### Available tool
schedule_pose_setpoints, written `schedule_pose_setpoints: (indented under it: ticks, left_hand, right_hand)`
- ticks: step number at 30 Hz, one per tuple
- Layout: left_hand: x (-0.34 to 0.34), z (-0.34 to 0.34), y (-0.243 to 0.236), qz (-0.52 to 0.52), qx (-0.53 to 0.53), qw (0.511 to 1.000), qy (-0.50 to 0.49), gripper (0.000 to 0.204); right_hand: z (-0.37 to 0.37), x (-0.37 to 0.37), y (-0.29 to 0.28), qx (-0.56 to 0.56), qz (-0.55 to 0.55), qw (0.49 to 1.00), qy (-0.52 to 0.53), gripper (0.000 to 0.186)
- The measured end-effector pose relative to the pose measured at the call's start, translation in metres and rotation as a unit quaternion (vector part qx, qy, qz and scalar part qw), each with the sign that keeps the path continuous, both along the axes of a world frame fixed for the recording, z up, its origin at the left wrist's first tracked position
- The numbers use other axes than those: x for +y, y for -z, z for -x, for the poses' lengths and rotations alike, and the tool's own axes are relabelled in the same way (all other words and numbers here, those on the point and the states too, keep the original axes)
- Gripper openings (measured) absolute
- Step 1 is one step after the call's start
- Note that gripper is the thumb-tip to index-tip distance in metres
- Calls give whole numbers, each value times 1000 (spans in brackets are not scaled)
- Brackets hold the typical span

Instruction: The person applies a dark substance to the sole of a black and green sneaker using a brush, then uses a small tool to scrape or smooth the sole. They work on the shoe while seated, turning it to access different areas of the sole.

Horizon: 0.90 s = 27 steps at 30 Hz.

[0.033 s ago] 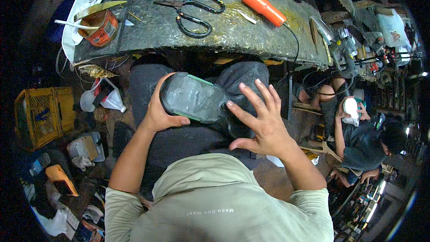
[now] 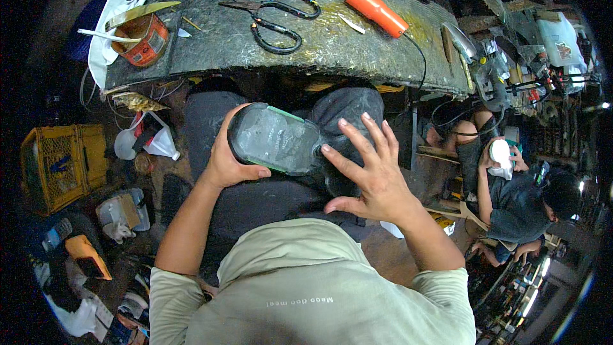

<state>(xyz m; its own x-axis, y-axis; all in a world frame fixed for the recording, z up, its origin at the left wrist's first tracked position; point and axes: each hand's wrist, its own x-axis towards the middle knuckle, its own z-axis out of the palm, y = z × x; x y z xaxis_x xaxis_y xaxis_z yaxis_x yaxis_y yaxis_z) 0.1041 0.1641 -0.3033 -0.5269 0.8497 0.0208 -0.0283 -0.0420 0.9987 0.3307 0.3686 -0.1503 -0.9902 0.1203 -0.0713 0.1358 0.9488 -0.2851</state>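
Note:
My left hand (image 2: 230, 160) is closed around the left end of a dark grey, rounded oblong block (image 2: 274, 139). Green strips run along the block's long edges, and faint markings show on its flat, scuffed upper face. It is held over my lap, lying lengthwise from left to right. My right hand (image 2: 378, 176) is spread, palm down, at the block's narrower right end. Its index fingertip is at or very close to a small round part there; contact cannot be made out. The block's underside is hidden.
Ahead stands a worn bench (image 2: 211, 41) with black-handled scissors (image 2: 254, 10), an orange corded tool (image 2: 377, 11) and an orange-red tin (image 2: 150, 41) holding a spatula and a stick. A yellow crate (image 2: 54, 166) is at left. At right, another person (image 2: 520, 198) holds a white object.
My right hand has shifted very slightly to the left, its fingers still spread. My left hand and the block have not visibly moved.

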Motion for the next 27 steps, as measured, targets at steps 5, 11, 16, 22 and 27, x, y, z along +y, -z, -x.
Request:
schedule_pose_setpoints:
  ticks: [5,11,16,22,27]
  left_hand:
    - [0,0,1,-13,-7,1000,-15,126]
    - [0,0,-2,-11,27,999,-21,125]
    - [2,-1,-3,-11,-10,1000,-19,124]
    - [10,-14,-4,-25,16,998,-62,124]
    - [8,-17,-11,14,68,996,-60,128]
  right_hand:
    - [6,-4,7,-25,7,1000,-6,91]
    - [6,-3,8,-20,13,999,-32,88]
    - [0,12,2,80,242,965,60,91]
    - [13,-12,2,15,56,998,24,105]
    - [24,-19,1,58,58,997,14,80]
